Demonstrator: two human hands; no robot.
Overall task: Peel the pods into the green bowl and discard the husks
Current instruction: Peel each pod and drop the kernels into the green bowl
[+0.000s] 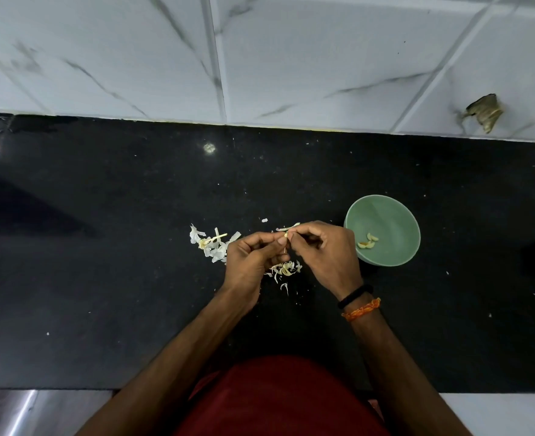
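Both hands are held together above the black counter (102, 278), just left of the green bowl (382, 212). Left hand (250, 259) and right hand (326, 250) are curled, fingertips pinching one small pod (286, 236) between them. White marble-veined tiles (291, 58) are seen behind the bowl. Peeled pieces (368, 241) lie inside the bowl; husks (211, 243) are scattered left of it.

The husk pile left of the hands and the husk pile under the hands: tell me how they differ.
The left husk pile is whiter, with broad flakes and a pale stalk lying in it; the lower husk pile is yellower and more curled. The left one spreads wider and sits partly behind the left hand; the lower one is tighter, between both wrists. Both lie on the black counter.
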